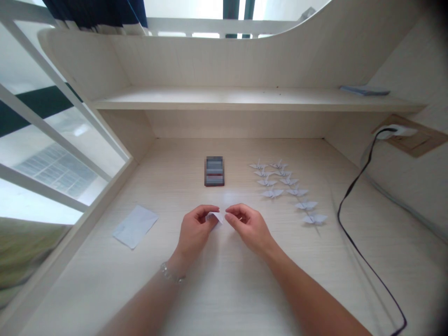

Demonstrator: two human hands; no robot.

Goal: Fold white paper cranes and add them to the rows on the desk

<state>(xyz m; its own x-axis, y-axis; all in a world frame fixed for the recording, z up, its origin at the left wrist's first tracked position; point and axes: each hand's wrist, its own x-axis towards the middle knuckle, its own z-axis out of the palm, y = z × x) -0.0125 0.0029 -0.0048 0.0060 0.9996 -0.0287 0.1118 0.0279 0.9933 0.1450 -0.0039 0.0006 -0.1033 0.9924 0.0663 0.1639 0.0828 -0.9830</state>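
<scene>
A small folded piece of white paper [215, 217] sits between both my hands, just above the pale wooden desk [224, 289]. My left hand [194, 231] pinches its left side with curled fingers. My right hand [247, 226] pinches its right side, fingers bent inward. A bracelet circles my left wrist. Several finished white paper cranes [287, 189] lie in two rows on the desk to the right of my hands.
A flat sheet of white paper [136, 226] lies at the left. A dark phone [214, 171] rests beyond my hands. A black cable [353, 233] runs from a wall socket [397, 132] down the right side. A shelf [245, 99] spans the back.
</scene>
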